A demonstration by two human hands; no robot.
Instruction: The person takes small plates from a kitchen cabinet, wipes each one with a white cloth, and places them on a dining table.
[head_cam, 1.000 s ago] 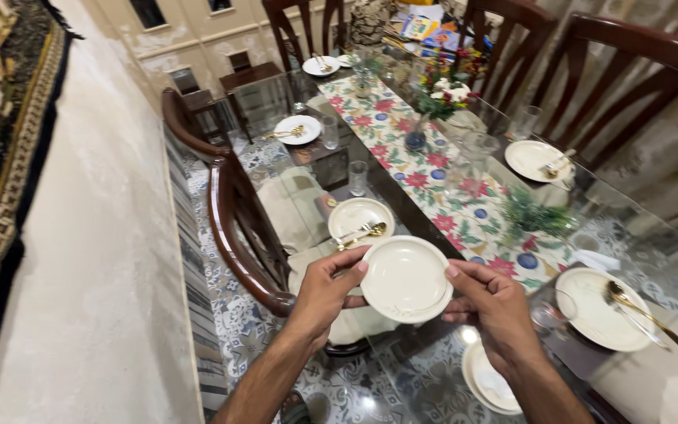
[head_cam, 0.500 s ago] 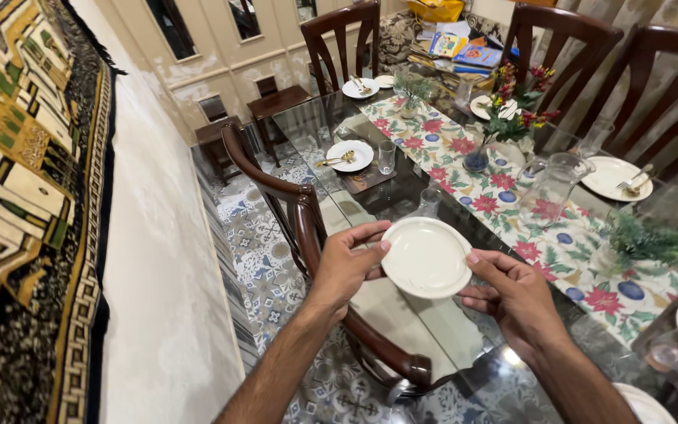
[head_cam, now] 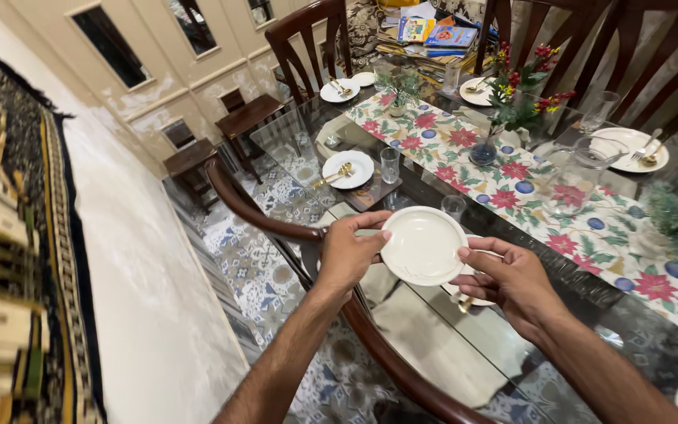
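I hold a small cream plate (head_cam: 424,245) with both hands above the near edge of a glass dining table (head_cam: 512,338). My left hand (head_cam: 347,253) grips its left rim, thumb on top. My right hand (head_cam: 508,283) supports its right rim from below. Under the plate another plate with a gold spoon (head_cam: 464,304) lies partly hidden on the table. A small drinking glass (head_cam: 453,207) stands just beyond the held plate.
A floral runner (head_cam: 512,173) crosses the table, with a glass jug (head_cam: 568,182), a flower vase (head_cam: 483,149), set plates (head_cam: 348,169) with gold cutlery and a tumbler (head_cam: 389,165). Dark wooden chairs (head_cam: 276,228) ring the table. Books lie at the far end.
The view has shifted along the table. The held plate now hovers over a place setting with a spoon, and both hands keep their grip.
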